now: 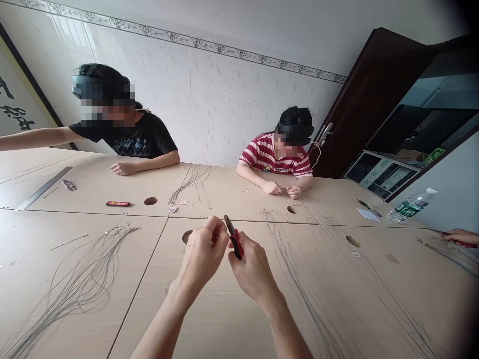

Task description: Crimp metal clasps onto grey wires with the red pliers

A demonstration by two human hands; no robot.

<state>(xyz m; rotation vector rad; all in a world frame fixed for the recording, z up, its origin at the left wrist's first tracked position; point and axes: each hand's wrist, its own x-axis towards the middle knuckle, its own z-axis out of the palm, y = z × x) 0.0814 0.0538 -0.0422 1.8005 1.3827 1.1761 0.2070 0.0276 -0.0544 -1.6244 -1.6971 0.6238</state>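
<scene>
My right hand (251,267) is closed around red-handled pliers (234,242), whose dark jaws point up and left toward my left hand. My left hand (204,252) is pinched on a thin wire (192,244) right at the plier jaws. Both hands hover above the middle of the beige table (224,319). A bundle of long thin wires (80,284) lies to the left of my arms. Another bundle of wires (295,279) runs along the table to the right.
Two people sit across the table, one in a black shirt (142,139), one in a red striped shirt (271,157) handling something small. A water bottle (409,205) lies at the right, a metal ruler (43,188) at the left. Another person's hand (458,237) shows at the right edge.
</scene>
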